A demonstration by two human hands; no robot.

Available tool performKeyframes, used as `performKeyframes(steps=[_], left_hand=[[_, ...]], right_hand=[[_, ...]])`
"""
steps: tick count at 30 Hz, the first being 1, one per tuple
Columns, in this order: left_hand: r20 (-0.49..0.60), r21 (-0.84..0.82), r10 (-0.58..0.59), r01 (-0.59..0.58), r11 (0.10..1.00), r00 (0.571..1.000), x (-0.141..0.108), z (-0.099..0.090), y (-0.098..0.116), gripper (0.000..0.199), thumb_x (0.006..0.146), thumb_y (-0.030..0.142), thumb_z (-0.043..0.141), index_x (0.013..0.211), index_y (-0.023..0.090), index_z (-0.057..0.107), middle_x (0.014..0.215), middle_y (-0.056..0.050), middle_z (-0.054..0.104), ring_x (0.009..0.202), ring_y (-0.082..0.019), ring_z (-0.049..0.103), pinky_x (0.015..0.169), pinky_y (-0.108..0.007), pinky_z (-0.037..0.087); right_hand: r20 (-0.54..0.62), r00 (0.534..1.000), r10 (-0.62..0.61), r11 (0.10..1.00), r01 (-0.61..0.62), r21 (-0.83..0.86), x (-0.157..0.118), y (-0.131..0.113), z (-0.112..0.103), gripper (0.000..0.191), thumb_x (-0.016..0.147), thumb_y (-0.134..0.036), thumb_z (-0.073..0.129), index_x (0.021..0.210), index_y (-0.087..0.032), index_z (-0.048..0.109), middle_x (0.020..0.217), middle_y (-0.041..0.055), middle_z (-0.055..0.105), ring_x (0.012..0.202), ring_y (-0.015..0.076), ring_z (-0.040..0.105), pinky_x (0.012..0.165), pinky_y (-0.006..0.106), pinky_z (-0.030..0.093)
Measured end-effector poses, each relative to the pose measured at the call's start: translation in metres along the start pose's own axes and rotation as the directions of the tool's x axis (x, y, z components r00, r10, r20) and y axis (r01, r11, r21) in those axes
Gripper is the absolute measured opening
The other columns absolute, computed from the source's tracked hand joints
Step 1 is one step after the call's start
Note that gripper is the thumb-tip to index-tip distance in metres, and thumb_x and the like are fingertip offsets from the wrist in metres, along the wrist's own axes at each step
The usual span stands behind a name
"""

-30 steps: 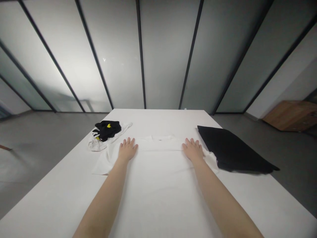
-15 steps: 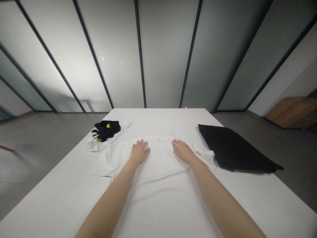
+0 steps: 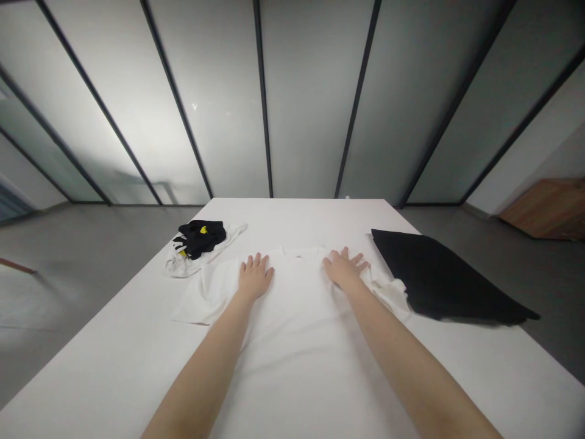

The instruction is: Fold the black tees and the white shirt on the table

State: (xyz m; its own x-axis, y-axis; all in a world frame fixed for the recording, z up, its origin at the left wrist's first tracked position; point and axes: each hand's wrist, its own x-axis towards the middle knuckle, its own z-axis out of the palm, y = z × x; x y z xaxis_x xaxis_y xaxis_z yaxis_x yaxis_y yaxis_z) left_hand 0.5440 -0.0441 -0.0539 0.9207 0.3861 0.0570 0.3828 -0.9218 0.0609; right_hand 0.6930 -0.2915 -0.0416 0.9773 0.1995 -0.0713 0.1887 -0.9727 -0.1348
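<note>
Seemingly smoothing the white shirt (image 3: 295, 311), left hand (image 3: 256, 277) and right hand (image 3: 342, 268) lie spread beside its collar (image 3: 301, 252); the crumpled sleeve (image 3: 389, 291) probably needs flattening.

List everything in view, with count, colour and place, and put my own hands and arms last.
Shirt: 1, white, spread on the table, centre
Table: 1, white, under the shirt
Bundle: 1, black with yellow and white patches, far left of the table
Rumpled cloth: 1, white, under and beside the bundle
Flat sheet-like item: 1, black, right side of the table
Partition: 1, frosted grey with dark bars, behind the table
Wooden furniture: 1, brown, far right
Bar: 1, reddish-brown, left edge
Floor: 1, grey, around the table
Left hand: 1, bare, on the shirt
Right hand: 1, bare, on the shirt
Forearms: 2, bare, over the shirt
</note>
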Motion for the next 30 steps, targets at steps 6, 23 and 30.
performKeyframes(steps=[6, 23, 30], left_hand=[[0.023, 0.000, 0.002, -0.002, 1.000, 1.000, 0.004, -0.001, 0.002, 0.065, 0.107, 0.052, 0.034, 0.166, 0.025, 0.039, 0.173, -0.012, 0.034, 0.159, -0.039, 0.029, 0.126, -0.062, 0.026], [0.030, -0.001, 0.009, -0.009, 1.000, 1.000, 0.051, 0.002, -0.027, 0.065, 0.107, 0.055, 0.033, 0.166, 0.028, 0.037, 0.173, -0.011, 0.033, 0.160, -0.036, 0.029, 0.126, -0.062, 0.024], [-0.008, 0.021, -0.034, 0.034, 0.999, 0.999, 0.036, -0.001, -0.047, 0.065, 0.108, 0.052, 0.034, 0.165, 0.023, 0.040, 0.172, -0.014, 0.036, 0.158, -0.036, 0.033, 0.126, -0.055, 0.028]], right_hand=[[0.028, 0.963, -0.267, 0.963, 0.268, -0.036, -0.004, -0.016, 0.015, 0.066, 0.106, -0.045, 0.032, 0.166, -0.016, 0.035, 0.176, 0.0167, 0.025, 0.159, 0.0404, 0.024, 0.126, 0.058, 0.019], [0.024, 0.961, -0.274, 0.961, 0.274, -0.020, 0.035, -0.039, 0.015, 0.068, 0.108, -0.050, 0.029, 0.169, -0.020, 0.029, 0.177, 0.0140, 0.021, 0.160, 0.0398, 0.021, 0.126, 0.058, 0.017], [-0.016, 0.968, -0.250, 0.967, 0.249, -0.060, 0.046, 0.007, 0.011, 0.060, 0.110, -0.047, 0.032, 0.166, -0.025, 0.038, 0.175, 0.0130, 0.028, 0.159, 0.0368, 0.027, 0.125, 0.055, 0.021]])
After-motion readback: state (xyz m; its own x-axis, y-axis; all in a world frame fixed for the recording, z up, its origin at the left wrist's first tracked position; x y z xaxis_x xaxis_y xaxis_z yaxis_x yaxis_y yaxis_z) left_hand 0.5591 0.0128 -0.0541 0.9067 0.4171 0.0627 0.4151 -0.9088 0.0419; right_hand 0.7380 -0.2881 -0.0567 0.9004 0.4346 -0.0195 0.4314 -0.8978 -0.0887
